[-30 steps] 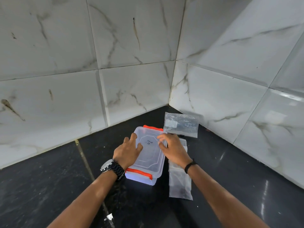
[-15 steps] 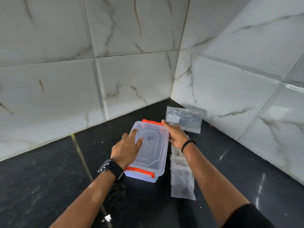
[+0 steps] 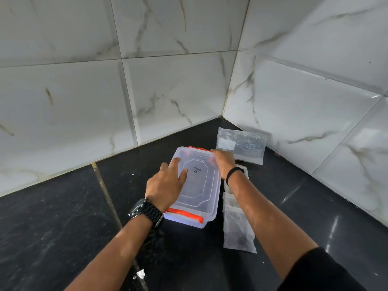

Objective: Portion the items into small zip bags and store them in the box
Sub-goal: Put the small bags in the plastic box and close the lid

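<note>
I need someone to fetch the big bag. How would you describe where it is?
Look to the corner where the two marble-tiled walls meet the black counter. The big bag lies there beyond the clear box; unlike the small bags beside the box, it carries a white label.

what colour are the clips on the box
Orange clips on the clear box, best seen in the head view.

Box (image 3: 197,185) hemmed: bags (image 3: 238,227) right, walls (image 3: 168,91) behind; counter (image 3: 52,217) left open.

Right hand (image 3: 223,162) moved from lid centre to box (image 3: 197,185) far corner
</note>
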